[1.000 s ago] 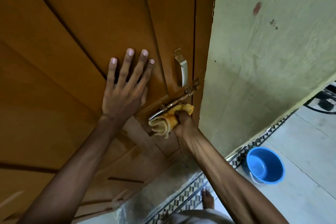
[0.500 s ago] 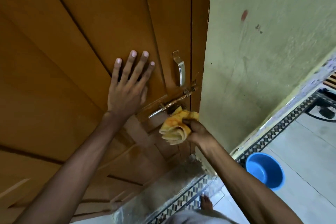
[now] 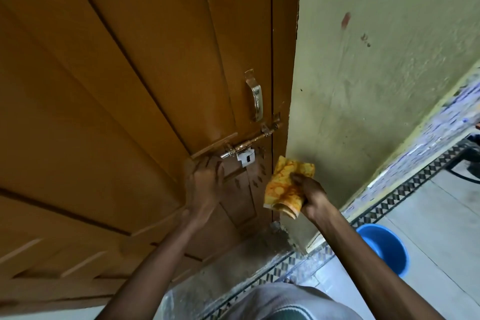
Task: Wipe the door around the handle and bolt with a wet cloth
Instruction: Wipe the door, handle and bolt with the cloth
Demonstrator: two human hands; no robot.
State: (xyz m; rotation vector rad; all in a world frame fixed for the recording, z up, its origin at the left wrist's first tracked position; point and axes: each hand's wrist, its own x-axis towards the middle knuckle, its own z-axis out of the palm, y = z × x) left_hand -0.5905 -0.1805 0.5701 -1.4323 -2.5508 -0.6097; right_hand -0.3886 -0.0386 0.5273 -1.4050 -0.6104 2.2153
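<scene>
Bucket [image 3: 384,249]: blue, on the floor at the foot of the wall, well apart from the door; probably the place to re-wet the cloth.
Right hand [image 3: 310,196]: closed round the lower half of the cloth, thumb pressed across its front.
Cloth [image 3: 287,184]: yellow-orange, bunched, held in the air off the door's latch edge, just in front of the wall corner, touching no wood. Soft, limp and light by the look of it; wet, it may drip and slide on varnish. I would grip it in a wad, with a flat face left free for the wood.
Left hand [image 3: 205,182]: on the door below the bolt's left end, fingers curled in; whether it grips anything I cannot tell.
Door [image 3: 117,101]: brown, panelled, stiff and glossy; it should take firm pressure.
Bolt [image 3: 249,144]: brass, with a white hasp plate under it, near the latch edge. Hard, with corners likely to snag cloth; best worked round with a fold.
Handle [image 3: 255,97]: metal, upright, just above the bolt.
</scene>
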